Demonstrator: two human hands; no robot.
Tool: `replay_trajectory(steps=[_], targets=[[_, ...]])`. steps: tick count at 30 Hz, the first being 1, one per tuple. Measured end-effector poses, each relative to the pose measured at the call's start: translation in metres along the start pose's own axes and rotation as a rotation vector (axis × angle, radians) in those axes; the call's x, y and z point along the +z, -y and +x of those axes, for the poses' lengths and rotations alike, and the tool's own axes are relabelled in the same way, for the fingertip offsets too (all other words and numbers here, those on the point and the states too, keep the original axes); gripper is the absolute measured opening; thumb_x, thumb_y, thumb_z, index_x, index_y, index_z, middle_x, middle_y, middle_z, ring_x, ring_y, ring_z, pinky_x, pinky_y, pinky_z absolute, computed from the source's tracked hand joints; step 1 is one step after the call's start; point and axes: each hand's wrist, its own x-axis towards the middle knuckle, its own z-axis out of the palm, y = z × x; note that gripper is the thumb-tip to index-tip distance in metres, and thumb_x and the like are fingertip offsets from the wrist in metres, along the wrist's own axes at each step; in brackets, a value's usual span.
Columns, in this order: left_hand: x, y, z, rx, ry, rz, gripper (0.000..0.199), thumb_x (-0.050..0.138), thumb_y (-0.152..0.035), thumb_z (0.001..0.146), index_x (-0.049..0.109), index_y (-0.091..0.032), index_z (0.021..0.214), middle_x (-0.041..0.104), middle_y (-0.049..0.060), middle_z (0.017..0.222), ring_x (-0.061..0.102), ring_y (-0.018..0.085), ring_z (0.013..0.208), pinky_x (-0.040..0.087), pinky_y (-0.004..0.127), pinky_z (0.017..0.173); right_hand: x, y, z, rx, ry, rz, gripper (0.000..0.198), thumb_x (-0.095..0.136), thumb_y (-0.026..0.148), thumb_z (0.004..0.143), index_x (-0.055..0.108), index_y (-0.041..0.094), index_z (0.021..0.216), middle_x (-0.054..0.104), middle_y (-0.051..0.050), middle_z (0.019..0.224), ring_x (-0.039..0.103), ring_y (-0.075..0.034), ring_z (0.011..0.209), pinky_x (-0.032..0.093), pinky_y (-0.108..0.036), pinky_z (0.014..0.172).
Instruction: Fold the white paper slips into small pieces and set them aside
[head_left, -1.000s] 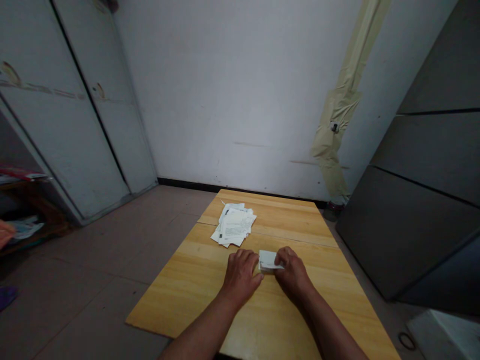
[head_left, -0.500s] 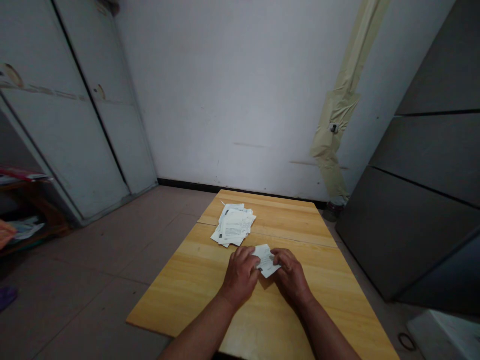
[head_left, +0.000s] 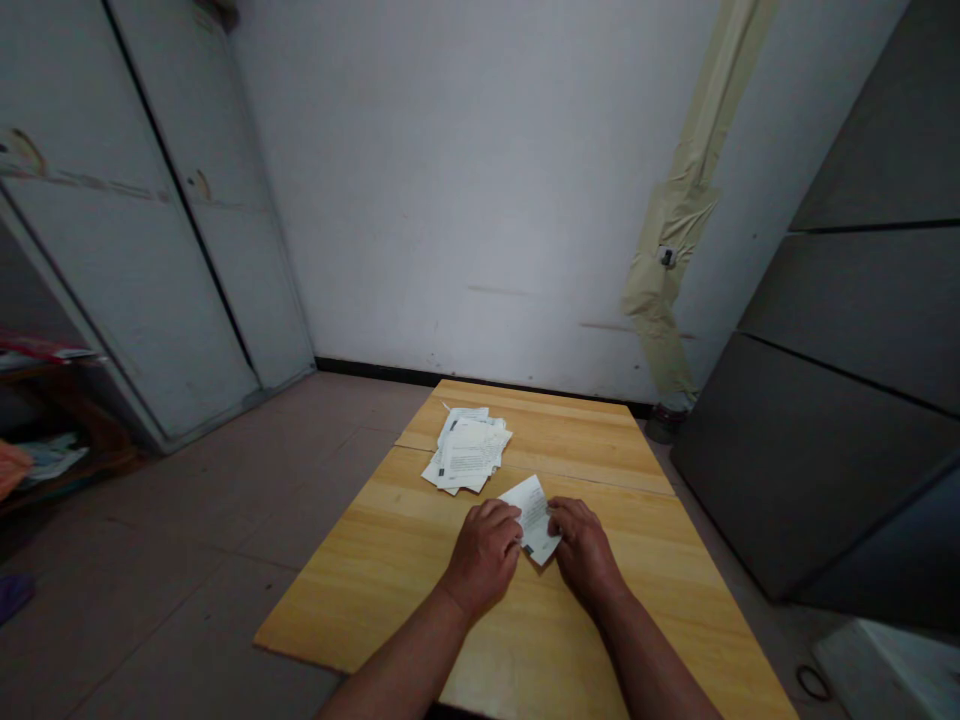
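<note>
Okay so there's a small white sheet of printed paper [head_left: 535,512] sitting between both hands, right over the near half of a pale yellow-brown wooden table [head_left: 360,580]. It's turned cornerwise, one corner aimed at the far side and another down toward the person, with a little dark printed patch near that lower corner. Can't really tell how much of it touches the wood.

The bare left hand [head_left: 484,550] has its fingers curled and is pinching the left edge, covering a bit of it. The bare right hand [head_left: 586,548] is pinching the right edge, fingers bent in from the side. Both forearms come up from the bottom of the view.

Just beyond the left hand, and apart from the held sheet, is a messy pile of white printed papers [head_left: 471,455], edges poking out at odd angles. There's a seam running across the table [head_left: 600,482] near it.

Around that: a plain whitish wall [head_left: 465,200] with beige tape [head_left: 664,270] stuck down it, plus a thin black ring [head_left: 813,683] on the floor at lower right.
</note>
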Motion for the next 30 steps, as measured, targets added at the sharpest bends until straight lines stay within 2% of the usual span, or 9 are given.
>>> replay_trajectory(steps=[6,13,16,20,23,26,28,30], targets=[[-0.002,-0.001,0.0,-0.016,0.005,0.03,0.029,0.056,-0.002,0.071,0.065,-0.021,0.091,0.066,0.008,0.111,0.055,0.026,0.107,0.046,0.044,0.089,0.0,-0.001,0.001,0.01,-0.009,0.075,0.02,0.046,0.004,0.063,0.056,0.021,0.068,0.07,-0.008,0.1,0.059,-0.023,0.093,0.044,-0.034,0.082],[0.005,0.006,-0.004,-0.152,-0.097,0.133,0.053,0.051,0.0,0.069,0.059,-0.019,0.118,0.048,0.015,0.141,0.044,0.032,0.129,0.041,0.053,0.102,0.001,-0.004,0.001,0.109,-0.054,0.226,0.016,0.047,0.008,0.064,0.052,0.022,0.067,0.069,-0.008,0.097,0.061,-0.023,0.092,0.047,-0.035,0.082],[0.007,0.008,-0.005,-0.217,-0.067,0.109,0.064,0.051,-0.003,0.069,0.05,-0.019,0.132,0.055,0.015,0.135,0.05,0.032,0.124,0.042,0.054,0.101,0.001,-0.005,0.001,0.149,-0.059,0.273,0.015,0.047,0.009,0.064,0.051,0.023,0.066,0.069,-0.007,0.095,0.062,-0.023,0.09,0.049,-0.034,0.079],[0.005,0.005,-0.006,-0.108,0.037,-0.018,0.075,0.05,-0.004,0.07,0.038,-0.02,0.142,0.063,0.012,0.125,0.059,0.027,0.112,0.047,0.046,0.098,0.005,-0.007,0.0,0.142,-0.043,0.253,0.017,0.049,0.009,0.064,0.056,0.022,0.072,0.069,-0.008,0.099,0.063,-0.024,0.095,0.05,-0.038,0.085],[0.002,0.001,-0.007,-0.022,0.061,-0.076,0.081,0.049,-0.003,0.068,0.033,-0.021,0.145,0.062,0.011,0.127,0.058,0.025,0.113,0.047,0.043,0.099,0.007,-0.007,-0.001,0.146,-0.105,0.208,0.036,0.054,0.01,0.067,0.063,0.02,0.101,0.065,-0.013,0.119,0.057,-0.028,0.115,0.045,-0.044,0.099],[0.0,-0.002,-0.006,0.03,0.097,-0.107,0.082,0.048,-0.002,0.068,0.031,-0.023,0.146,0.064,0.009,0.124,0.059,0.024,0.11,0.047,0.044,0.097,0.006,0.0,-0.001,0.11,-0.1,0.141,0.053,0.055,0.011,0.073,0.056,0.019,0.125,0.055,-0.015,0.135,0.05,-0.028,0.126,0.041,-0.047,0.105],[-0.001,-0.003,-0.006,0.054,0.124,-0.121,0.082,0.047,-0.002,0.068,0.031,-0.024,0.145,0.065,0.008,0.122,0.06,0.023,0.109,0.047,0.044,0.097,0.004,0.006,-0.001,0.062,-0.052,0.075,0.049,0.055,0.011,0.076,0.059,0.022,0.124,0.052,-0.014,0.138,0.05,-0.028,0.125,0.04,-0.048,0.103],[-0.001,-0.003,-0.006,0.064,0.134,-0.124,0.08,0.047,-0.001,0.069,0.033,-0.024,0.144,0.064,0.008,0.124,0.059,0.023,0.111,0.047,0.044,0.098,0.001,0.01,-0.001,0.025,-0.018,0.015,0.035,0.055,0.01,0.076,0.068,0.022,0.106,0.053,-0.013,0.139,0.051,-0.029,0.122,0.04,-0.05,0.1]])
